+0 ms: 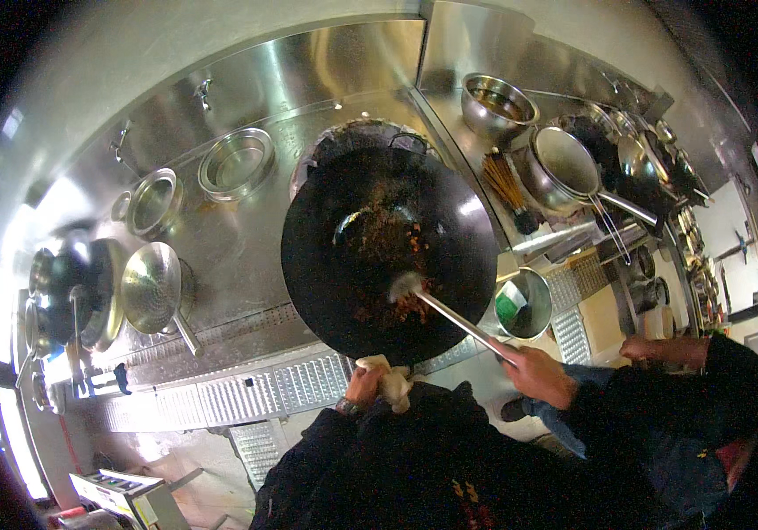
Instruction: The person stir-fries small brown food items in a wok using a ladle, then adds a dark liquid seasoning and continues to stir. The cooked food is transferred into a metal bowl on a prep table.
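Before me a large black wok (316, 265) stands over the round stove opening (346, 136), its near rim close to my body. My left hand (364, 385) grips that near rim through a bunched pale cloth (394, 389). In my right hand (541, 374) is the long metal handle of a wok ladle (462, 321). The ladle's head dips into the wok, among small reddish-brown pieces of food (412, 308). More bits and dark liquid lie in the middle of the wok; what the food is, I cannot tell.
Left on the steel counter are a perforated strainer (152, 288) and round metal pans (236, 165). To the right stand a steel bowl of liquid (498, 106), a bamboo wok brush (505, 182), a sieve over a pot (564, 162) and a bucket (541, 298). Another person's hand (664, 351) is close by.
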The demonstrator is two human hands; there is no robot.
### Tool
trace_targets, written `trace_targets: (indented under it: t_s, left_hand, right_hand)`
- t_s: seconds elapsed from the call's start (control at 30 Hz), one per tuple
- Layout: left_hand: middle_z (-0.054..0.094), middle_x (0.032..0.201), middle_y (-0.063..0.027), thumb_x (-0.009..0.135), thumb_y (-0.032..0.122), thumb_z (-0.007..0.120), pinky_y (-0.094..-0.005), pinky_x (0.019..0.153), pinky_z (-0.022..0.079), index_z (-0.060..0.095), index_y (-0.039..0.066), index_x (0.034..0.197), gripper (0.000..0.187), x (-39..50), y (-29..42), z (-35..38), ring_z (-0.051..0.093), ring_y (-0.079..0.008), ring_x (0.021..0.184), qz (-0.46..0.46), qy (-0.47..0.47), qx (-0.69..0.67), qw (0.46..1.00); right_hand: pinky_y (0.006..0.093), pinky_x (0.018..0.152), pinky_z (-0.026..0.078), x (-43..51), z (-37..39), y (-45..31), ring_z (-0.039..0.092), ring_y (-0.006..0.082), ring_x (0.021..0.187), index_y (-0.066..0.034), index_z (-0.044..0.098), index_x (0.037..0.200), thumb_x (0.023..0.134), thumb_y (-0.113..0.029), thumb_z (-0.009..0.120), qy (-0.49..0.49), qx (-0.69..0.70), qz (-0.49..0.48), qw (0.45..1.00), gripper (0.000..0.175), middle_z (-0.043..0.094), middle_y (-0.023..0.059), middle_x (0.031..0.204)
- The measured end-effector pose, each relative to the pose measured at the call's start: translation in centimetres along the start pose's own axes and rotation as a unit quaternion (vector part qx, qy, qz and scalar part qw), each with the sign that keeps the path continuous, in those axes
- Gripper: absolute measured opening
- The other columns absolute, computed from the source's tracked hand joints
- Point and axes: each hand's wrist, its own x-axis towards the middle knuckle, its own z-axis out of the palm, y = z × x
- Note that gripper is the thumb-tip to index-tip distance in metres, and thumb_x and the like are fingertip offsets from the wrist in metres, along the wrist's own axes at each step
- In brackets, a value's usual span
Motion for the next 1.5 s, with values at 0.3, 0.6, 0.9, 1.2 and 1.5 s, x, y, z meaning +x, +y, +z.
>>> trace_targets:
  t_s: [0.3, 0.6, 0.9, 1.2, 1.5]
  left_hand:
    - [0.066, 0.092, -0.0094, 0.093, 0.021, 0.052, -0.0331, 0.074, 0.050, 0.066, 0.001, 0.099, 0.025, 2.0, -7.6, 1.6, 0.062, -0.0188, 0.083, -0.043, -0.150, -0.493, 0.856]
    - [0.062, 0.091, -0.0059, 0.090, 0.013, 0.058, -0.0330, 0.071, 0.050, 0.059, 0.003, 0.104, 0.017, 0.7, -3.8, 1.8, 0.059, -0.0174, 0.082, -0.039, 0.060, -0.387, 0.919]
    - [0.056, 0.078, -0.0011, 0.093, 0.016, 0.057, -0.0274, 0.055, 0.044, 0.054, 0.008, 0.099, 0.011, 1.9, 8.7, -3.9, 0.052, -0.0109, 0.066, 0.100, 0.186, -0.116, 0.971]
    - [0.062, 0.091, -0.0159, 0.087, 0.031, 0.060, -0.0396, 0.073, 0.046, 0.058, -0.002, 0.099, 0.036, 2.9, 12.4, -5.6, 0.059, -0.0264, 0.084, 0.037, 0.209, 0.043, 0.976]
    - [0.062, 0.085, -0.0022, 0.088, 0.016, 0.060, -0.0312, 0.063, 0.045, 0.062, 0.003, 0.090, 0.014, 1.1, 12.0, -5.0, 0.055, -0.0125, 0.074, -0.009, 0.202, -0.091, 0.975]
  right_hand:
    - [0.0487, 0.061, 0.050, 4.3, 0.8, -0.7, 0.062, 0.0415, 0.067, -0.0052, 0.031, 0.146, 0.089, -0.012, 0.057, 0.077, -0.039, 0.075, 0.993, 0.063, 0.061, 0.0260, 0.074]
    - [0.0435, 0.055, 0.050, -1.5, 0.7, 2.8, 0.063, 0.0343, 0.058, -0.0021, 0.036, 0.143, 0.095, -0.017, 0.054, 0.131, 0.110, 0.066, 0.983, 0.054, 0.066, 0.0213, 0.078]
    - [0.0527, 0.054, 0.049, 1.0, 8.8, -3.3, 0.062, 0.0450, 0.062, -0.0002, 0.020, 0.146, 0.099, -0.021, 0.040, 0.029, 0.218, 0.156, 0.963, 0.055, 0.061, 0.0311, 0.071]
    - [0.0196, 0.039, 0.031, -1.0, 0.8, -9.6, 0.033, 0.0071, 0.049, -0.0347, 0.017, 0.149, 0.103, -0.039, 0.036, -0.232, 0.764, 0.135, 0.587, 0.051, 0.036, -0.0010, 0.068]
    - [0.0185, 0.041, 0.027, 0.9, 1.9, -7.1, 0.030, 0.0043, 0.051, -0.0261, 0.036, 0.135, 0.103, -0.035, 0.035, -0.246, 0.741, 0.162, 0.603, 0.034, 0.035, -0.0014, 0.073]
